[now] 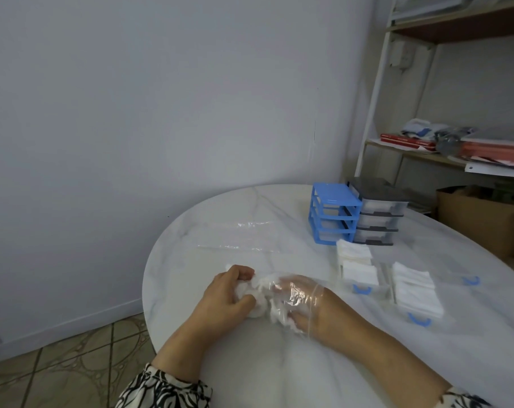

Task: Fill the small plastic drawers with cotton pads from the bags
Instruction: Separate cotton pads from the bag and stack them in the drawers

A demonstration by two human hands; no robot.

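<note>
A clear plastic bag point(291, 295) of cotton pads lies on the white marble table point(250, 363). My left hand point(229, 293) grips the bag's closed end with cotton bunched in it. My right hand point(311, 301) is pushed inside the bag up to the wrist; its fingers are blurred behind the plastic. To the right lie two pulled-out clear drawers with blue handles, one point(357, 270) and the other point(416, 290), both heaped with white square pads. A third clear drawer point(464, 275) lies farther right.
A blue drawer frame point(333, 213) and a grey drawer unit point(378, 214) stand at the table's far side. A flat empty clear bag point(244, 237) lies mid-table. Behind on the right are a shelf rack point(456, 151) and a cardboard box point(485, 219).
</note>
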